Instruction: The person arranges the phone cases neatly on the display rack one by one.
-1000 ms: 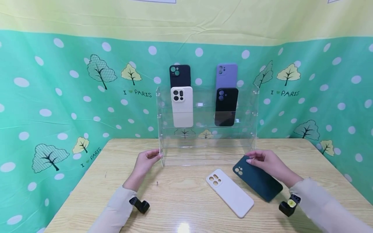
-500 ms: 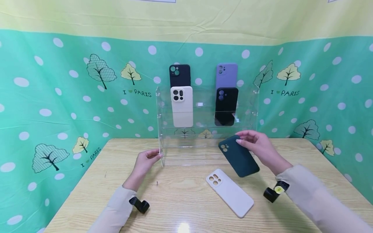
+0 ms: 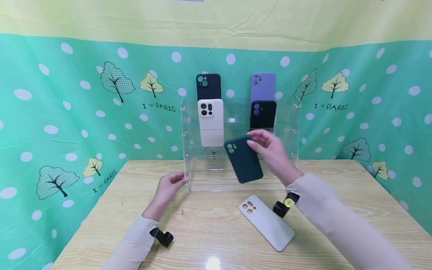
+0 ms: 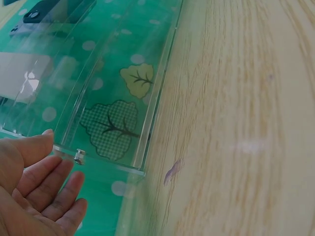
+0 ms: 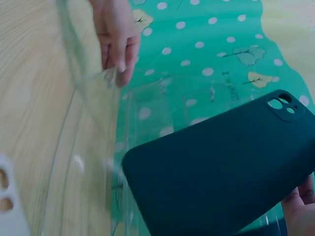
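Observation:
My right hand pinches a dark green phone case by its upper right edge, thumb in front. The case hangs tilted before the lower tiers of a clear acrylic display stand. In the right wrist view the green case spans the lower right, its camera cutouts at the upper corner. My left hand grips the stand's left side panel near the bottom. The left wrist view shows the thumb and fingers of that hand at the panel's edge, beside a small metal fastener.
On the stand are a dark case above a white case at left, and a purple case above a black case at right. A beige case lies on the wooden table. A patterned cloth hangs behind.
My right hand has lifted the green case off the table area and carried it up and to the left, in front of the stand. My left hand has stayed in place.

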Demonstrator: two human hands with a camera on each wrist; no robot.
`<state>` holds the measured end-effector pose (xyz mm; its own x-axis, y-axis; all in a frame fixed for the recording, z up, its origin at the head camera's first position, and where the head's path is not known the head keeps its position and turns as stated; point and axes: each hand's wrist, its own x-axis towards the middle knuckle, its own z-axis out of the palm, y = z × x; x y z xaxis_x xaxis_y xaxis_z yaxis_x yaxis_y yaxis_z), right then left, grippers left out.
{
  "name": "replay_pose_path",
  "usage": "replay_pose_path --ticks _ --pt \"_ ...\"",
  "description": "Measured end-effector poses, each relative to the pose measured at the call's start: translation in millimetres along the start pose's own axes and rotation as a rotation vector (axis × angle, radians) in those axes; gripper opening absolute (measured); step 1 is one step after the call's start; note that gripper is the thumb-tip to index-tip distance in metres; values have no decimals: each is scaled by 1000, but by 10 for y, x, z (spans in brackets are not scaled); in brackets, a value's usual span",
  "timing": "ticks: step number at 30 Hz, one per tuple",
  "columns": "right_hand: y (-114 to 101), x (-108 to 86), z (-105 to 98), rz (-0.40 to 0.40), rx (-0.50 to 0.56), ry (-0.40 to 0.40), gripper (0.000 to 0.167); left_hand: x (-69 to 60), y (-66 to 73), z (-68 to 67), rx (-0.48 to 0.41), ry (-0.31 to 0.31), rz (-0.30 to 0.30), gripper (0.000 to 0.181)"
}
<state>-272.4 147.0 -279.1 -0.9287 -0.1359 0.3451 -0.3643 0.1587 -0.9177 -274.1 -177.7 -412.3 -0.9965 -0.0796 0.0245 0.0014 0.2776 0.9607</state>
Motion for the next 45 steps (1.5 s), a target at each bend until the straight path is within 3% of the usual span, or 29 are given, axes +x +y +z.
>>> replay_pose_path --ticks 7,15,25,34,42,45 --pt "-98 237 296 -54 40 21 27 14 -6 -8 1 6 7 34" --pt "-194 491 470 -115 133 51 24 18 4 5 0 -6 25 35" --pt "-288 767 676 -164 256 170 24 14 -19 -35 21 10 24 35" --pt "-137 821 818 -200 253 250 27 16 -21 -15 15 3 18 35" --pt "-183 615 934 -157 276 277 24 3 -11 4 10 -3 26 34" --pt "-47 615 972 -136 232 292 25 3 -17 7 9 -2 33 33"
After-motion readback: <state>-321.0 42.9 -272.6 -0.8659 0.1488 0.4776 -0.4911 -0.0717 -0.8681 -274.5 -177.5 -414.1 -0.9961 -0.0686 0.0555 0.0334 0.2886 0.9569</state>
